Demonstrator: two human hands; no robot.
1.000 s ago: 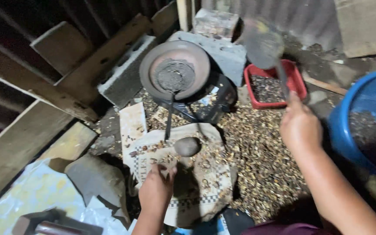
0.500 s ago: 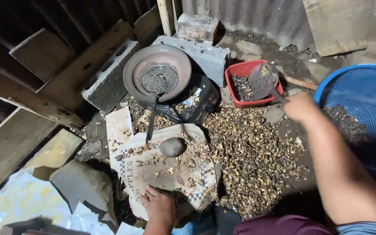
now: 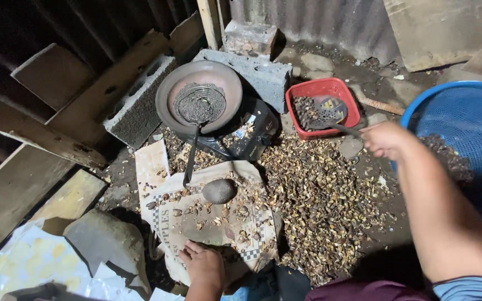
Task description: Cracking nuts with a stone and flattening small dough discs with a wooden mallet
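Observation:
My right hand (image 3: 385,139) grips the handle of a slotted metal ladle (image 3: 330,109), whose round head rests in a red square tub (image 3: 297,100) of dark nuts. My left hand (image 3: 203,266) lies fingers apart on a piece of printed cardboard (image 3: 196,223) near the bottom of the view. On that cardboard sit a rounded grey stone (image 3: 219,190) and scattered cracked shells. Beyond it a shallow metal pan (image 3: 165,103) holds a wire skimmer (image 3: 199,103) with a long handle.
A carpet of broken shells (image 3: 319,200) covers the ground between the cardboard and a large blue basket (image 3: 464,117) at right. Concrete blocks (image 3: 138,108) and wooden planks (image 3: 40,139) line the left and back. A black container (image 3: 252,134) lies beside the pan.
My right hand has swung the ladle from up in the air down into the red tub. My left hand has drawn back toward me off the stone.

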